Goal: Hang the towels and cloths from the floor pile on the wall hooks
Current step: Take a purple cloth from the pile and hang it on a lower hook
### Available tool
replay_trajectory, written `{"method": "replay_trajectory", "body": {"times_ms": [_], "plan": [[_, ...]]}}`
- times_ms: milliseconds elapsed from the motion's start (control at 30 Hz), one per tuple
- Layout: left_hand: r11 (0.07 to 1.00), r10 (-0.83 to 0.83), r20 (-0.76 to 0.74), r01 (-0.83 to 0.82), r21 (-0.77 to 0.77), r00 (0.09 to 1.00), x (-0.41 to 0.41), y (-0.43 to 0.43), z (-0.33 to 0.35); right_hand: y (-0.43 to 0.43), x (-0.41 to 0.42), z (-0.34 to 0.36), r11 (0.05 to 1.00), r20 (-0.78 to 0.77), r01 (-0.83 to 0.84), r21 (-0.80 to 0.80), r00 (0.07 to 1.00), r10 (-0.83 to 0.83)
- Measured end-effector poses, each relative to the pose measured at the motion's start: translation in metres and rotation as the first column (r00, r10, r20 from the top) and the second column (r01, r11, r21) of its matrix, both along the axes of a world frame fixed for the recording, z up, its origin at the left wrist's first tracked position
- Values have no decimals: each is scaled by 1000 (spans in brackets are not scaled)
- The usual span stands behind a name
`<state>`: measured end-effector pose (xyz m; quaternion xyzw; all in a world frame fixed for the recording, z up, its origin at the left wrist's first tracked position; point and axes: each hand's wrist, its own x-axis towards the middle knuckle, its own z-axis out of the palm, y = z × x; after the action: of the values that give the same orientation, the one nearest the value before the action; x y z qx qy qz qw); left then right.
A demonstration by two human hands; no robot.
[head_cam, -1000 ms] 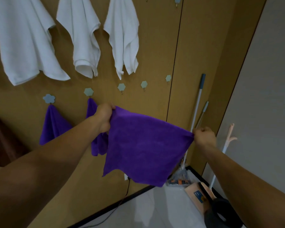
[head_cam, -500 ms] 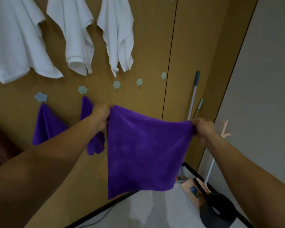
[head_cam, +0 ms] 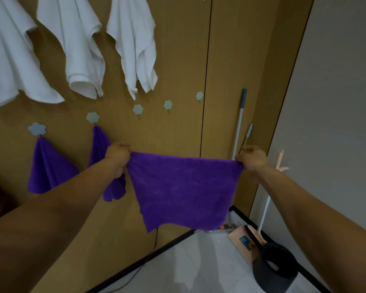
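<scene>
A purple cloth (head_cam: 184,191) was stretched flat in front of the wooden wall. Its top edge was pulled taut and nearly level, with the left hand (head_cam: 116,156) gripping one upper corner and the right hand (head_cam: 251,158) the other, and its lower edge hung loose and uneven. Behind the left hand, two hung cloths (head_cam: 49,168) of the same purple drooped from pale flower-shaped hooks (head_cam: 37,128). Further right in that row, three bare hooks (head_cam: 168,104) carried nothing. Higher up, three white towels (head_cam: 78,49) hung side by side in soft folds.
</scene>
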<state>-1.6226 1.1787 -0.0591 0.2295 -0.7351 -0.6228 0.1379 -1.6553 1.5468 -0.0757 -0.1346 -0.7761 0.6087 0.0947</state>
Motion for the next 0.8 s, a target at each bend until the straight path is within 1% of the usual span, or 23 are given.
{"method": "replay_trajectory", "body": {"times_ms": [33,100,167,200,267,300,367,433,500,533,567,600,633,667,700,800], "plan": [[1000,-26,35,26,13,999,0,2,-1,1,1,2,999,-2,-35,14,999,35],[995,-93,103,90,37,990,2,5,-1,4,7,8,988,13,-155,-21,988,155],[982,-190,162,187,36,968,11,11,3,9,15,14,939,74,-342,-28,936,343],[966,-255,206,257,18,945,15,13,5,13,17,17,902,124,-432,16,896,427],[902,-368,322,419,-107,872,21,15,6,18,18,19,829,206,-536,158,839,503],[858,-389,375,479,-184,842,23,17,7,19,16,18,808,218,-547,221,835,506],[795,-394,396,524,-306,829,24,21,6,19,10,15,792,198,-520,319,854,481],[761,-397,347,516,-392,850,26,26,2,18,4,13,780,173,-477,405,878,447],[753,-391,310,495,-434,867,26,29,-2,14,0,12,763,128,-432,481,895,427],[754,-371,309,479,-450,876,25,30,-4,11,-2,12,749,74,-395,532,903,424],[732,-325,318,450,-511,891,23,32,-6,6,-3,11,736,4,-353,578,903,430],[667,-252,314,399,-629,915,22,35,-7,0,-4,11,733,-69,-314,604,895,440],[571,-174,277,326,-754,945,22,38,-8,-5,-6,9,743,-124,-291,603,886,448],[495,-125,210,245,-834,970,22,43,-8,-12,-8,7,760,-161,-287,583,876,454],[480,-105,136,171,-861,985,24,49,-7,-18,-12,5,778,-190,-288,559,868,458],[561,-72,-48,1,-828,996,24,50,-12,-36,-27,2,834,-242,-341,433,848,472]]}}
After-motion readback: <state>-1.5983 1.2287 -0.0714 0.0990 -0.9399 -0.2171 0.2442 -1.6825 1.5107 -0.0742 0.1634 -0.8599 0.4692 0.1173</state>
